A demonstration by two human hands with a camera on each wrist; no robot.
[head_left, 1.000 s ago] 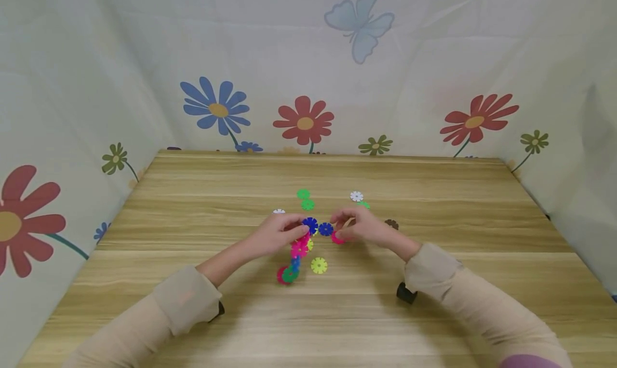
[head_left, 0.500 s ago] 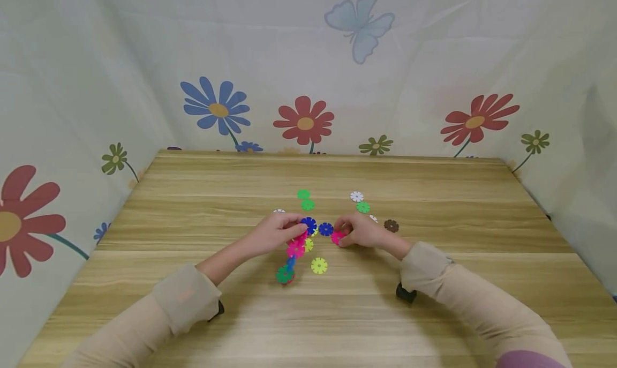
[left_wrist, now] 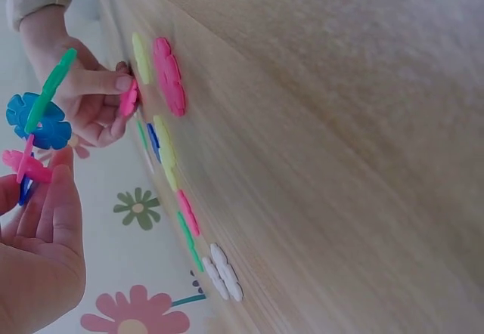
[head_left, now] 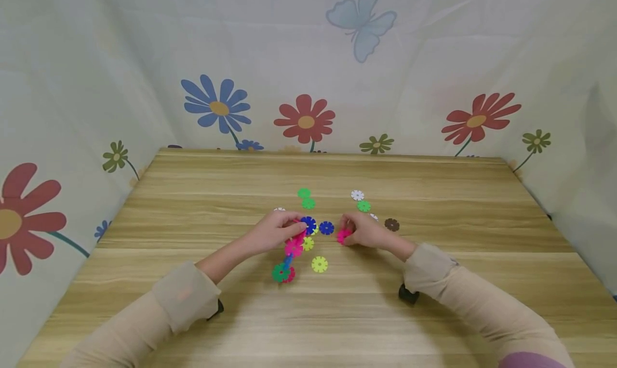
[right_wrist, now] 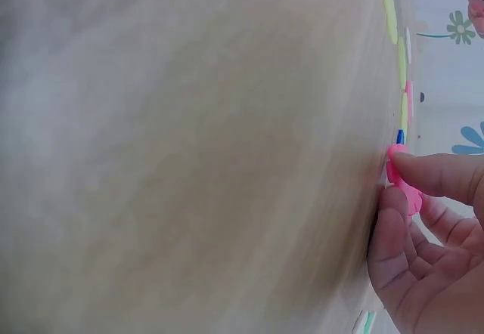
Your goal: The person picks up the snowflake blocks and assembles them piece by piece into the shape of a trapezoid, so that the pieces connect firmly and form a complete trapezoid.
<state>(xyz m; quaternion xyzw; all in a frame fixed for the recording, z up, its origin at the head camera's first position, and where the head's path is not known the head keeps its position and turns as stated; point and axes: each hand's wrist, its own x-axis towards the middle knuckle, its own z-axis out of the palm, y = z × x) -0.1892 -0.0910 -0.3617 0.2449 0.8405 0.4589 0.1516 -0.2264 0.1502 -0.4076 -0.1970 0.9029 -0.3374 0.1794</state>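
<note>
My left hand (head_left: pixel 271 234) holds a joined chain of slotted plastic flower discs above the table. A dark blue disc (head_left: pixel 308 225) is at its top, then a pink disc (head_left: pixel 293 248), a lighter blue disc (left_wrist: pixel 44 126) and a green disc (head_left: pixel 280 272) at the low end. My right hand (head_left: pixel 367 232), low over the tabletop, pinches a single pink disc (right_wrist: pixel 409 192) between thumb and fingers. Between the hands lies a second dark blue disc (head_left: pixel 326 228). The left fingers partly cover the top of the chain.
Loose discs lie around the hands: a yellow one (head_left: pixel 320 264), a red one (head_left: pixel 290 274) under the chain's end, green ones (head_left: pixel 308 203), a white one (head_left: pixel 357 195) and a brown one (head_left: pixel 392 225). A flower-printed cloth stands behind the wooden table (head_left: pixel 241 180).
My right hand has closed its fingers on the pink disc and shifted it slightly right. The chain's low end has swung left, uncovering more of the red disc's right side.
</note>
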